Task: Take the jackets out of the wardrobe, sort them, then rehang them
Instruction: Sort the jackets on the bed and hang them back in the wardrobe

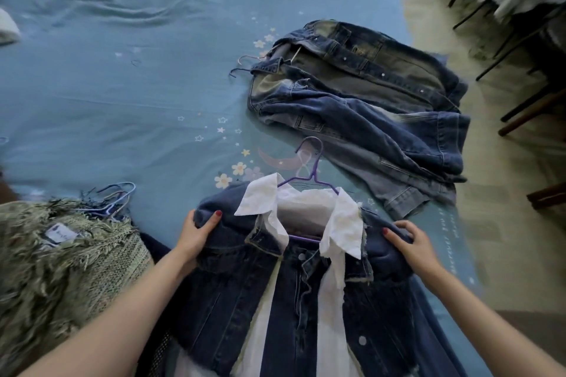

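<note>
At the bed's near edge we hold a dark denim jacket (275,294) by its shoulders. Our left hand (196,234) grips the left shoulder, thumb on top and fingers curled under the cloth; our right hand (413,243) pinches the right shoulder, fingers bent over the fold. The jacket lies front up, with a white collar (260,196) spread open at its neck and white lining showing down the middle. It sits on a purple hanger (311,162), whose hook points away from us and lies on the blue sheet (122,86).

Just left of the jacket, at the near left corner of the bed, lies a shaggy green-grey garment (61,260) with a small label on it. Several thin hangers (118,197) stick out from its far side.

Farther off, along the bed's right edge, two faded denim jackets (367,95) lie piled one on the other, partly hanging over the side. Their hanger hooks (242,66) poke out to the left.

Beyond the bed, at the far right, dark chair legs (520,40) stand on the pale floor (505,223).
</note>
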